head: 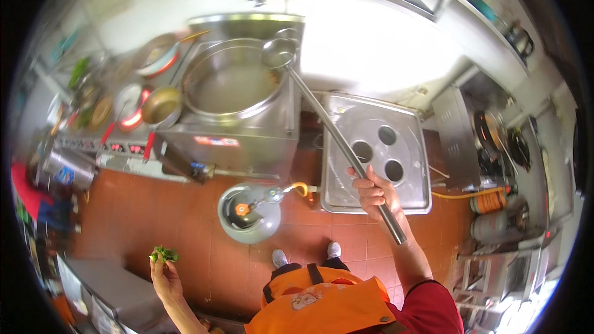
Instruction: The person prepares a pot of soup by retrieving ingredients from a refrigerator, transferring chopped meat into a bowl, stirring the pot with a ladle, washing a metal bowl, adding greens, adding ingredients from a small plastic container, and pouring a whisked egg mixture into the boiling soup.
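My right hand [376,192] is closed around the metal handle of a long ladle [334,127]. The ladle's bowl [279,52] is over the back right rim of a large round steel pot [232,112], which is set into a steel stove and holds cloudy liquid. At the lower left, my left hand [166,278] pinches a small bunch of leafy greens [164,254] between its fingertips, over the floor.
A gas cylinder [260,232] with a yellow hose stands before my feet. Right of the stove is a steel top with round holes [338,185]. Pans with red handles [149,146] sit on glowing burners at left. Another person [28,190] is at the far left.
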{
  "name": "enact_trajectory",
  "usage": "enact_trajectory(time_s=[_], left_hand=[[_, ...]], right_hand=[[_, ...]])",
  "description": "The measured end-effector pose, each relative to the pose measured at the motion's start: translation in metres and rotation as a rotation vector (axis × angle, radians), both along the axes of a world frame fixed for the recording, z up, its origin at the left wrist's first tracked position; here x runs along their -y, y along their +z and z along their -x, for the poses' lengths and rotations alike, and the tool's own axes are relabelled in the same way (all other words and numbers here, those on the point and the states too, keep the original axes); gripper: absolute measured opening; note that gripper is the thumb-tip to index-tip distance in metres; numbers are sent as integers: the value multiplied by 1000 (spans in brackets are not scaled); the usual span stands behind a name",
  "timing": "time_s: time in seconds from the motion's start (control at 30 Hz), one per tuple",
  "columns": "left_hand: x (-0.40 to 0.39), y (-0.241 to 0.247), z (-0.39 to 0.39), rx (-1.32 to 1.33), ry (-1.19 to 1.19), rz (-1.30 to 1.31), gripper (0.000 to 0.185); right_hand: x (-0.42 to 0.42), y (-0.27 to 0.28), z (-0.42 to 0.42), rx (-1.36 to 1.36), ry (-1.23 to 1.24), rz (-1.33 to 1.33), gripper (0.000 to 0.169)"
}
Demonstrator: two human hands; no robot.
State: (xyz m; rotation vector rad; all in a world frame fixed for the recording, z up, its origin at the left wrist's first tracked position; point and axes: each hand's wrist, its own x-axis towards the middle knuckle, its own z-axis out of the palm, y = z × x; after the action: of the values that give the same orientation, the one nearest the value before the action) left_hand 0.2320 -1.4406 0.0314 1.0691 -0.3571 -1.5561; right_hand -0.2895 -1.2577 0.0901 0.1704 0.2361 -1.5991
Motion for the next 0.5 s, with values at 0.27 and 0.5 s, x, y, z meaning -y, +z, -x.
enact_trajectory(time_s=[0.27,0.5], left_hand=[[-32,10,182,47,-322,77,20],[-131,-27,368,-81,-656,173,22]], right_hand=[[-197,13,74,35,-242,99,48],[-406,24,170,-150,-459,-68,46]])
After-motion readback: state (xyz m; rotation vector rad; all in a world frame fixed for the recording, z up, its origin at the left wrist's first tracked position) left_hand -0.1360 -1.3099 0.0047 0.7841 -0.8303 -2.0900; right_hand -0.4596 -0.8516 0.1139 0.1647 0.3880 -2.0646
